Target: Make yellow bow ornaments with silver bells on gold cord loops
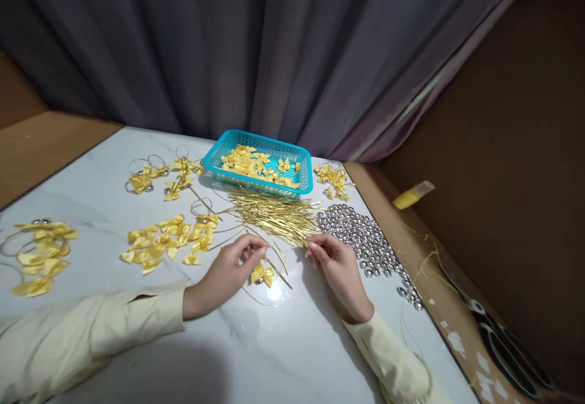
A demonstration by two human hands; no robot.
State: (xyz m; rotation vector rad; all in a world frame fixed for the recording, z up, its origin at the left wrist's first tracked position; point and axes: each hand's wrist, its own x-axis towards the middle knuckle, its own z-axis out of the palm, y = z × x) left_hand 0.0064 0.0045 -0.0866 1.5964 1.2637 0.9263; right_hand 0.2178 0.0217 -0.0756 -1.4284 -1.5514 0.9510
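My left hand [228, 273] is closed in a pinch, thumb against forefinger, above a yellow ribbon bow [262, 275] with a silver bead that lies on the table. Gold strands pass just beside those fingertips; what they hold, if anything, is too fine to make out. My right hand [336, 270] also pinches, at the near right edge of a heap of gold ties [274, 212]. Between its fingertips the thing is too small to tell. Shiny silver beads [361, 236] lie spread just right of that hand.
Behind the heap stands a blue basket [219, 169] of yellow bows. More bows [171, 236] lie to the left, some with wire rings [139, 165]. Scissors [503, 337] and a yellow-filled tube [411, 197] are on the brown surface at right. A grey curtain [219, 44] hangs behind.
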